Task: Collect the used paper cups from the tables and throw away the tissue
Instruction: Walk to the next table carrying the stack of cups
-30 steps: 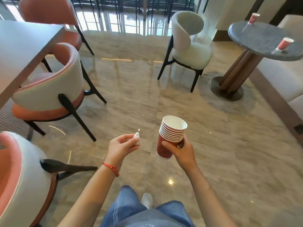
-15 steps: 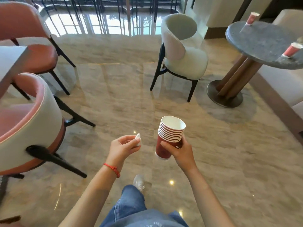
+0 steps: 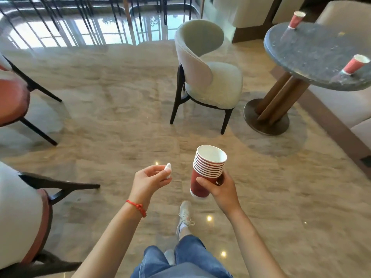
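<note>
My right hand (image 3: 221, 188) grips a stack of several red paper cups (image 3: 206, 169) with white insides, held upright in front of me. My left hand (image 3: 149, 180) pinches a small crumpled white tissue (image 3: 167, 169) between thumb and fingertips, just left of the stack. Two more red paper cups stand on the round grey stone table (image 3: 313, 53) at the upper right: one at its far edge (image 3: 296, 19), one near its right edge (image 3: 355, 64).
A cream chair (image 3: 206, 77) stands left of the round table's wooden pedestal (image 3: 277, 101). Pink and cream chairs (image 3: 18, 213) line the left side. A cream sofa (image 3: 349, 101) runs behind the table. Open marble floor lies ahead.
I have walked forward and turned right: the round table and cream chair are closer, the left chairs slid away. Both hands keep their holds.
</note>
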